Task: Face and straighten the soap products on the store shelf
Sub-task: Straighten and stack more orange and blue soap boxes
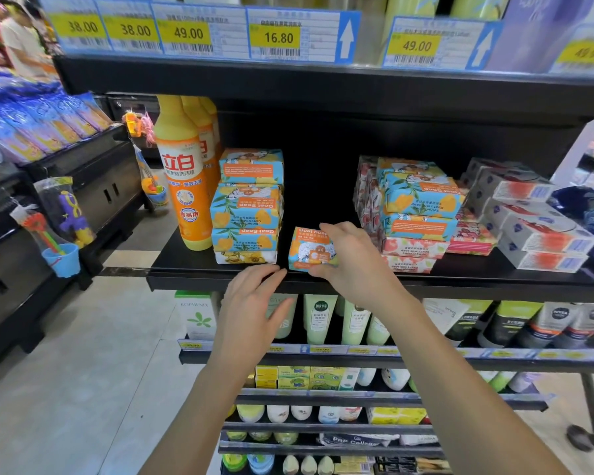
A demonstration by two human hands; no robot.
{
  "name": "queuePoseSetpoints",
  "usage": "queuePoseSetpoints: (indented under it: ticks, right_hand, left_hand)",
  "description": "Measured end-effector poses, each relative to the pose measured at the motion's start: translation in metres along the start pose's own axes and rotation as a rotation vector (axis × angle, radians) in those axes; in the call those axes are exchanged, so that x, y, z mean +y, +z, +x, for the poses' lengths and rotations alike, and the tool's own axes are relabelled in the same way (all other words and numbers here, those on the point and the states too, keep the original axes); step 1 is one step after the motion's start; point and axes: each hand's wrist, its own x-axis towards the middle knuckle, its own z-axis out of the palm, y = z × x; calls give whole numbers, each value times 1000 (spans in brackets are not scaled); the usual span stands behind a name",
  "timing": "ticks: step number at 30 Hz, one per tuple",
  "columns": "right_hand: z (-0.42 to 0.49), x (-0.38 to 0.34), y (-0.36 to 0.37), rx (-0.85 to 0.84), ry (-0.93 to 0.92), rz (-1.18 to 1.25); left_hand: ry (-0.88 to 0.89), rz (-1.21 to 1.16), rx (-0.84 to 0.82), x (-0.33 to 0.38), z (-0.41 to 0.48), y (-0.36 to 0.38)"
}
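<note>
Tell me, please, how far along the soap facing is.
Done: the left stack sits fairly square, though some labels read upside down. In hand: the right hand grips one soap upright in the gap; the left hand is open by the shelf edge. Left: the right pile lies skewed, labels inverted.

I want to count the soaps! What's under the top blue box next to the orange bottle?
Under the top blue box sit two more blue soap boxes, then a yellow box on the shelf. Anything behind them is hidden.
</note>
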Motion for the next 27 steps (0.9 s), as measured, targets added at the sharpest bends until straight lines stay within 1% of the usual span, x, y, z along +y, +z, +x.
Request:
queuePoseSetpoints:
  ticks: [5,8,11,15,20,27]
  right_hand:
    - [14,7,9,-22,-2,15]
    - [16,11,11,1,-28,50]
    - [13,13,16,82,-54,64]
    - [4,15,26,273,-63,85]
    - [4,17,38,353,-93,22]
    - [42,18,39,327,-21,-34]
  left_hand:
    - [-22,-47,64,-5,2,9]
    - [-16,-69,103,-4,4,13]
    - [-6,-75,142,-5,6,15]
    - [-9,-94,147,-8,8,17]
    - [-15,-124,166,-9,8,19]
    - [-21,-130,174,-8,9,18]
